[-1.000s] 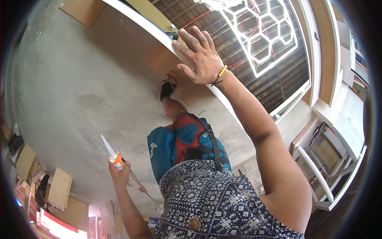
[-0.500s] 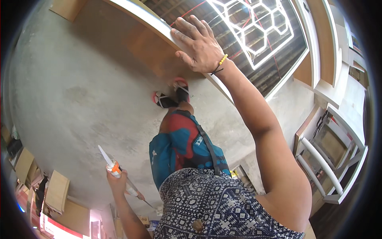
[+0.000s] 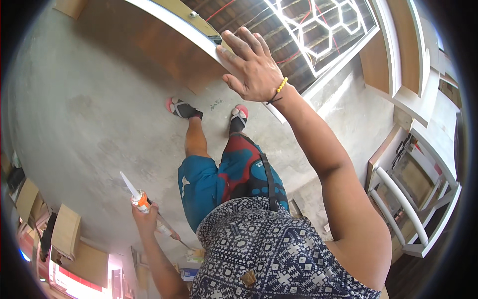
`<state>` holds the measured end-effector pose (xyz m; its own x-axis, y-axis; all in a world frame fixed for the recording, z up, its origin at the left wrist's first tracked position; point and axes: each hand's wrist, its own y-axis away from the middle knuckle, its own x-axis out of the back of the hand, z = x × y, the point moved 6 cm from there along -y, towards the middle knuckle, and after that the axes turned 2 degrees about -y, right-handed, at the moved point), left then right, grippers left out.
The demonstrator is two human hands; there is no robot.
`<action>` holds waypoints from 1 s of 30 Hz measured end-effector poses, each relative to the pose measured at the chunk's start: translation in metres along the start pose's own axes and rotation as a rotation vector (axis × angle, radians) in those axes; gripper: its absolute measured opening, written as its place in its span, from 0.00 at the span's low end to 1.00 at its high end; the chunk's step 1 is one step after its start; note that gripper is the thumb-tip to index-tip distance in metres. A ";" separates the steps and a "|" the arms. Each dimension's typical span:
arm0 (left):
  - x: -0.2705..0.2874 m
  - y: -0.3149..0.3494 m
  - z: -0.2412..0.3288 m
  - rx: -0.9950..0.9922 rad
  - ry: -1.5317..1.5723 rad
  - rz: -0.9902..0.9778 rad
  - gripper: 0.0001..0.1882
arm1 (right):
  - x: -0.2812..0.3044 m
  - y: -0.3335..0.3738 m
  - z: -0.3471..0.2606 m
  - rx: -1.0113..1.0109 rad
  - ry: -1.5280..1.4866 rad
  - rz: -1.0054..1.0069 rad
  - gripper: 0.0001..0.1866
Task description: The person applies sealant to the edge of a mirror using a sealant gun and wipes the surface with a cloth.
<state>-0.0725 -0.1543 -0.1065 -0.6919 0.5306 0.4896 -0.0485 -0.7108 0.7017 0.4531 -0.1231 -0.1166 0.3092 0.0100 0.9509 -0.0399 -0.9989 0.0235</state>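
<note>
floor: bare grey concrete floor (image 3: 74, 124) fills most of the view, mottled with darker patches, well below both hands.
panel: a large glossy panel (image 3: 318, 35) with a white edge and brown underside runs across the top of the view; its surface mirrors roof beams and a honeycomb pattern of light strips.
frame: a white frame with rounded rails (image 3: 398, 199) stands at the right, on the floor beside the wall.
boxes: several cardboard boxes (image 3: 64, 231) lie along the lower left rim, well apart from the person.
person's body: patterned navy-and-white top, teal and red shorts, both feet in pink-soled sandals (image 3: 181, 107) on the floor below the panel edge.
right hand: the right hand (image 3: 254, 70) is raised, fingers spread and flat, palm pressed against the white edge of the panel; it grips nothing. a yellow bead bracelet (image 3: 282, 84) sits on its wrist.
left hand: the left hand (image 3: 145, 219) is lowered at the person's left side, fingers wrapped tight round a caulking gun.
caulking gun: the caulking gun (image 3: 142, 202) is low at the person's left, in the left hand; its white pointed nozzle tilts up and to the left above an orange collar, and its rod trails down to the right behind the hand.
</note>
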 end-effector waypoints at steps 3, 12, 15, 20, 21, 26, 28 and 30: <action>-0.014 0.010 -0.009 0.039 0.065 -0.025 0.25 | -0.002 0.016 -0.002 -0.005 -0.010 -0.004 0.31; -0.049 0.034 -0.024 0.125 0.110 0.024 0.25 | -0.013 0.074 0.010 -0.033 -0.003 -0.032 0.31; -0.051 0.028 -0.021 0.081 0.080 0.017 0.27 | -0.016 0.080 0.011 -0.041 0.003 -0.037 0.31; -0.044 0.015 -0.016 0.069 0.107 0.024 0.27 | -0.019 0.086 0.012 -0.061 -0.015 -0.038 0.30; -0.043 0.014 -0.015 0.065 0.107 0.014 0.27 | -0.020 0.088 0.012 -0.067 -0.019 -0.040 0.30; -0.042 0.006 -0.009 0.053 0.099 0.024 0.25 | -0.019 0.092 0.013 -0.089 -0.023 -0.060 0.29; -0.041 0.004 -0.007 0.050 0.077 0.028 0.26 | -0.017 0.091 0.013 -0.073 -0.009 -0.080 0.28; -0.041 0.002 -0.004 0.036 0.084 0.044 0.28 | -0.015 0.088 0.013 -0.063 -0.010 -0.079 0.27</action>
<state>-0.0473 -0.1794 -0.1273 -0.7507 0.4580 0.4761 0.0076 -0.7147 0.6994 0.4575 -0.2121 -0.1328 0.3234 0.0876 0.9422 -0.0748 -0.9902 0.1178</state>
